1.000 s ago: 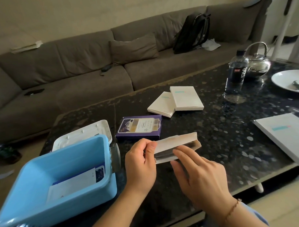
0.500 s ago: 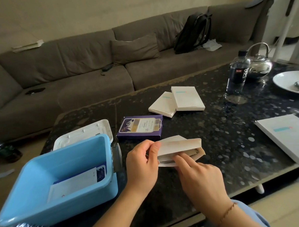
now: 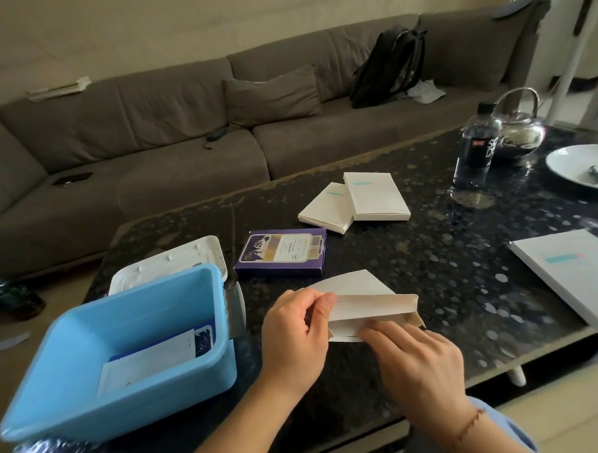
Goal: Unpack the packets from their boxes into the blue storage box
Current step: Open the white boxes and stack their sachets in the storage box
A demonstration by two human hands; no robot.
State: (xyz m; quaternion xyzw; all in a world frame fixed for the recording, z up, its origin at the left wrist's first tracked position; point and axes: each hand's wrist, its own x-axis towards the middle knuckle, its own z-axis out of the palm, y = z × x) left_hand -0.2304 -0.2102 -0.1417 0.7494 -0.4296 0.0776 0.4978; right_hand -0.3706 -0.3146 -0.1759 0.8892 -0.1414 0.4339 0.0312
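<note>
head view: left hand [image 3: 295,339] pinches the box [image 3: 373,312] flap while right fingers [image 3: 381,334] reach inside, best sliding packets out flat.

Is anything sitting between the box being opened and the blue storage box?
Nothing visible. The white box, held by the left hand and right hand, sits just right of the blue storage box, with only bare table between. The purple box lies farther back.

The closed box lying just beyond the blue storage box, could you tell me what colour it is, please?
Purple box, with a gold and white front panel; the head view shows it best.
</note>
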